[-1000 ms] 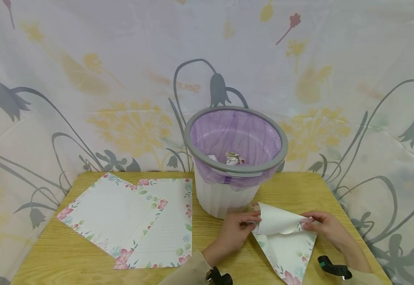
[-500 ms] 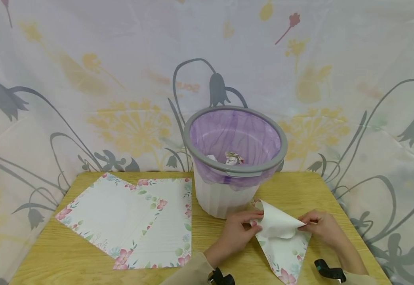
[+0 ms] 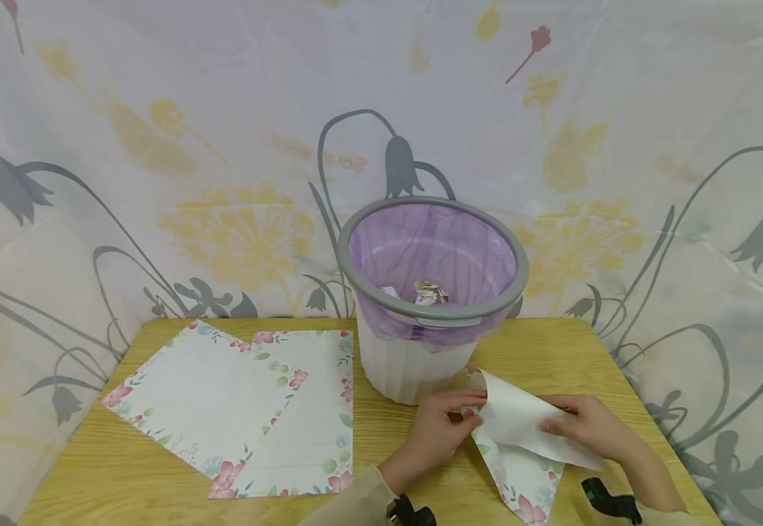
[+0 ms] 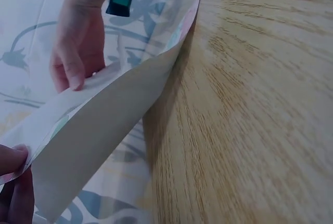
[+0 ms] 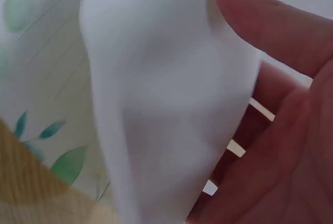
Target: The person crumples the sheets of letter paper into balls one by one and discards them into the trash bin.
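Observation:
Between both hands is a sheet of flower-bordered paper (image 3: 519,416), its upper part folded over so the plain white back shows. My left hand (image 3: 439,429) pinches the sheet's left edge between thumb and fingers, which the left wrist view shows at the paper (image 4: 88,125). On the right side, my right hand (image 3: 591,427) grips the folded flap, thumb on top and fingers behind it. The right wrist view shows the white flap (image 5: 171,89) bulging in a curve, with the printed side beneath. The sheet's lower corner points toward the table's front edge.
A white bin (image 3: 397,365) with a grey rim and purple liner (image 3: 434,234) stands behind the hands. Crumpled wrappers (image 3: 430,294) lie inside. Two more floral sheets (image 3: 190,394) overlap on the left of the wooden table (image 3: 125,482). A patterned cloth (image 3: 250,88) hangs behind.
The right hand has shifted from the sheet's right corner to a grip over the flap, which now covers more of the printed side and sticks out right. The left hand has barely moved.

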A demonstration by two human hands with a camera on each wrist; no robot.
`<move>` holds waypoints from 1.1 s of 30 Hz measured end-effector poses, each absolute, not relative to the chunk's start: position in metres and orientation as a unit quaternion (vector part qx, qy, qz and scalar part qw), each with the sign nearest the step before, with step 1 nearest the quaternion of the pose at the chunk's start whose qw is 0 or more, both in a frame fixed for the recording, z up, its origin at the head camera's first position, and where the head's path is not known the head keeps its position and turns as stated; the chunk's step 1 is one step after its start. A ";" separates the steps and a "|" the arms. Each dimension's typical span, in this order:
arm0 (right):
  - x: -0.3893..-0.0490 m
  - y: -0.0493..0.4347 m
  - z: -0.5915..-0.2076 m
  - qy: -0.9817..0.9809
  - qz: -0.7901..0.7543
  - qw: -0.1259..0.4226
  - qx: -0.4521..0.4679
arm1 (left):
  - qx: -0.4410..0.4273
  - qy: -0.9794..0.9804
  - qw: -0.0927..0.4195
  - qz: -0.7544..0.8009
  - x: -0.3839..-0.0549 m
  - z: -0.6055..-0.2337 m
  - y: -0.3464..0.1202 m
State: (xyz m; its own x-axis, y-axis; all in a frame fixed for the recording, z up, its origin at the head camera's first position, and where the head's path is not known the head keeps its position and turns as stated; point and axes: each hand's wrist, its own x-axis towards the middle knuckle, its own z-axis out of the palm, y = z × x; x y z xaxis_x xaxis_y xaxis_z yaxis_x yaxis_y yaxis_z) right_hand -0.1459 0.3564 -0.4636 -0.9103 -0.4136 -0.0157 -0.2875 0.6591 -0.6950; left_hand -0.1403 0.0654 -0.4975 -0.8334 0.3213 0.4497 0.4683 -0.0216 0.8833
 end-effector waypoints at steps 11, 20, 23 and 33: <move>-0.150 0.344 -0.457 0.875 -0.420 0.063 -0.232 | -0.294 -0.704 0.050 -0.645 -0.145 -0.498 0.067; -0.151 0.341 -0.456 0.926 -0.335 -0.073 -0.156 | -0.302 -0.670 0.043 -0.677 -0.148 -0.498 0.065; -0.152 0.343 -0.458 0.922 -0.340 -0.127 -0.133 | -0.306 -0.654 0.048 -0.690 -0.150 -0.499 0.062; -0.151 0.342 -0.462 0.866 -0.454 -0.183 -0.108 | -0.349 -0.584 0.050 -0.732 -0.149 -0.501 0.058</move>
